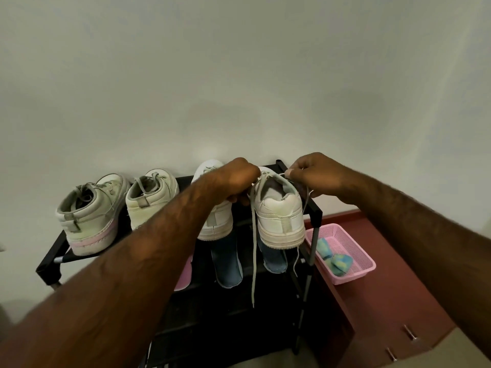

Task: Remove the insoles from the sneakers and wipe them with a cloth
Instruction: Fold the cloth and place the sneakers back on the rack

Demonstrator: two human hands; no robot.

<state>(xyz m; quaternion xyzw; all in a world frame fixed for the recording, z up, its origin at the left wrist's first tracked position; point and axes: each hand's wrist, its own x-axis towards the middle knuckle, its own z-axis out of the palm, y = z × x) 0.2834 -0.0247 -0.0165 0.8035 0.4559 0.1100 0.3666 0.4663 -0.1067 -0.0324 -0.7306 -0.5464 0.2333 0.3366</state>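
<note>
Two hands work at a white sneaker (279,216) on a black shoe rack (316,208).
Head view: the left hand (239,179) curls round the sneaker's laced top. The right hand (316,176) pinches a thin lace end (286,173) beside the collar. Another lace (254,248) hangs loose past the heel. A blue-green cloth (336,257) lies in a pink basket (353,277) to the right of the rack.

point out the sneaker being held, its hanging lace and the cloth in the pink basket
sneaker (281,219), head view, on its white heel panel
lace (254,261), head view, midway down the hanging strand
cloth (334,257), head view, on its blue-green middle
</note>
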